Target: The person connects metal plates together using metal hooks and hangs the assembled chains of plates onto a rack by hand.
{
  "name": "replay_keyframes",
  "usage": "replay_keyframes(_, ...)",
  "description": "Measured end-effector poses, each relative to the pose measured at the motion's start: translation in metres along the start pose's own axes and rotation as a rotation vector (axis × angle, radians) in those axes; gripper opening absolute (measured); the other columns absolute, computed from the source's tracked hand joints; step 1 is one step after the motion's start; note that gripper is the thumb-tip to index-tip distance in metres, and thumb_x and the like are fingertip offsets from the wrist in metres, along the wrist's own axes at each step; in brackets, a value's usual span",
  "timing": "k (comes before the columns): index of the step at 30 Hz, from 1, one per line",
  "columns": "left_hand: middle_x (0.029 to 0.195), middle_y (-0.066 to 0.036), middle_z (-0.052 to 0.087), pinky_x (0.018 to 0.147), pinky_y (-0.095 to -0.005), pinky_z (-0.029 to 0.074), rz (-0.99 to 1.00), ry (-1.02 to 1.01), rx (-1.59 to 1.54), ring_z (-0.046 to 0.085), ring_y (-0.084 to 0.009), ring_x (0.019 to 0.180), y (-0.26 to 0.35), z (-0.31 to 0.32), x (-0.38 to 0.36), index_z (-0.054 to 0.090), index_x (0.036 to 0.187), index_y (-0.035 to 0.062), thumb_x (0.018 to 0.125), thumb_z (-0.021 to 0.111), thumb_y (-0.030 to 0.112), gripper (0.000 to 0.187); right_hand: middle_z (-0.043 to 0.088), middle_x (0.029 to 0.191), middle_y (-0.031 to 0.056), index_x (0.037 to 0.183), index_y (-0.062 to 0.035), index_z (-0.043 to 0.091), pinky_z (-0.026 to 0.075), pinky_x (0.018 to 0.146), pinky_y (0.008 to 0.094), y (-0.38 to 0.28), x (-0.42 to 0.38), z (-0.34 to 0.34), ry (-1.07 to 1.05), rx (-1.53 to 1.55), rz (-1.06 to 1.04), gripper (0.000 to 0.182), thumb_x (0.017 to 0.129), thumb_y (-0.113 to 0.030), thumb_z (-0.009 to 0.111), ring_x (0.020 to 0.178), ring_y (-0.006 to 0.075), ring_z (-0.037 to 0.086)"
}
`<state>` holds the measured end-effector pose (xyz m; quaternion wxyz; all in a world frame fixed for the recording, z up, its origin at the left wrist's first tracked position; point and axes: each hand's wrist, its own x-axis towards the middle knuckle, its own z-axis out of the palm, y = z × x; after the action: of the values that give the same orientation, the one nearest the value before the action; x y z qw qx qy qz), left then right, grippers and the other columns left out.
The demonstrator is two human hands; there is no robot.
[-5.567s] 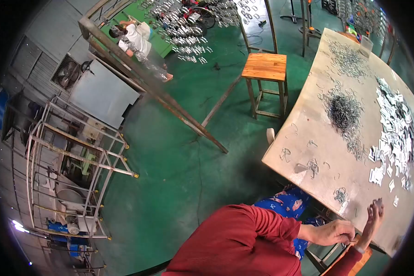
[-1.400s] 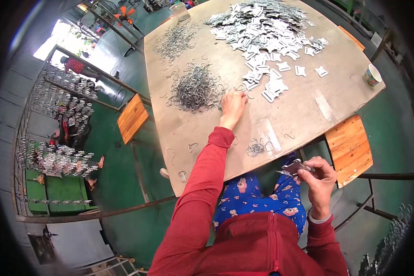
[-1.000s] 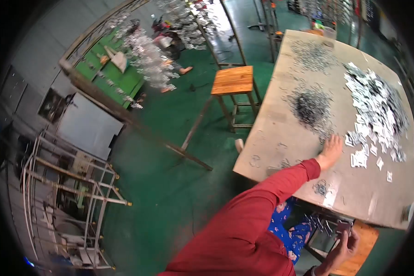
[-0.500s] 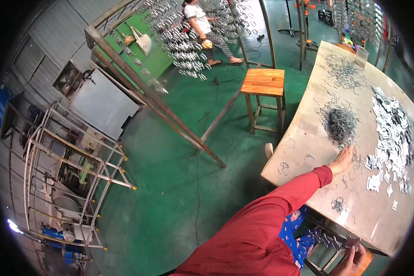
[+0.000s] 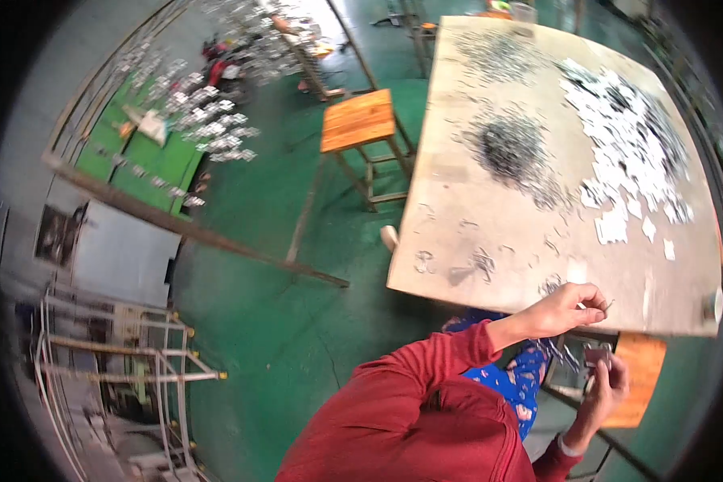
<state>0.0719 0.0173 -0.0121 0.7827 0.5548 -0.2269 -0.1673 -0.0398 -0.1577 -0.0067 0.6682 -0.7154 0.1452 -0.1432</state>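
My left hand (image 5: 566,308) is at the near edge of the table (image 5: 498,233), its fingers pinched on a small wire hook (image 5: 607,304). My right hand (image 5: 605,386) is lower, below the table edge, and holds a small flat metal plate (image 5: 596,354). A dark heap of wire hooks (image 5: 508,150) lies in the middle of the table. A spread of pale metal plates (image 5: 631,136) lies to the heap's right. Several loose hooks (image 5: 478,261) are scattered near the front edge.
One wooden stool (image 5: 360,122) stands at the table's left side, another (image 5: 637,386) under my right hand. A cup (image 5: 712,307) sits at the table's right corner. Racks hung with metal parts (image 5: 217,120) and a metal frame (image 5: 120,361) stand on the green floor to the left.
My left hand has pulled back from the hook heap to the table's near edge with a hook pinched in it. The view has swung, and my right hand with the plate has come up.
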Motion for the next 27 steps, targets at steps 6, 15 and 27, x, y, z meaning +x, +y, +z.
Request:
replay_keyframes(6, 0.083, -0.004, 0.061, 0.069, -0.0258, 0.047, 0.006, -0.055, 0.05, 0.057, -0.0101, 0.078, 0.029, 0.03, -0.025, 0.058, 0.091, -0.0012, 0.087, 0.061, 0.01, 0.012, 0.059, 0.087, 0.0048, 0.091, -0.0016, 0.058, 0.044, 0.058, 0.0214, -0.001, -0.008, 0.005, -0.023, 0.2, -0.015, 0.012, 0.08, 0.001, 0.062, 0.072, 0.0109, 0.056)
replay_keyframes(15, 0.088, -0.003, 0.059, 0.074, -0.0262, 0.046, 0.145, 0.044, 0.144, 0.056, -0.0113, 0.085, 0.019, 0.04, -0.025, 0.061, 0.092, 0.004, 0.087, 0.058, 0.007, 0.006, 0.059, 0.083, 0.0045, 0.085, 0.0006, 0.059, 0.045, 0.062, 0.0214, -0.009, -0.011, 0.011, -0.01, 0.122, -0.014, 0.009, 0.078, 0.004, 0.062, 0.072, 0.0112, 0.055)
replay_keyframes(27, 0.098, -0.001, 0.057, 0.08, -0.0217, 0.046, -0.221, 0.05, -0.218, 0.056, -0.0071, 0.087, -0.007, 0.038, -0.027, 0.062, 0.093, 0.0007, 0.086, 0.063, 0.008, 0.01, 0.061, 0.074, 0.0046, 0.091, 0.0028, 0.061, 0.047, 0.054, 0.0212, -0.002, -0.018, 0.015, -0.007, 0.344, 0.032, 0.015, 0.077, 0.005, 0.067, 0.06, 0.0097, 0.057)
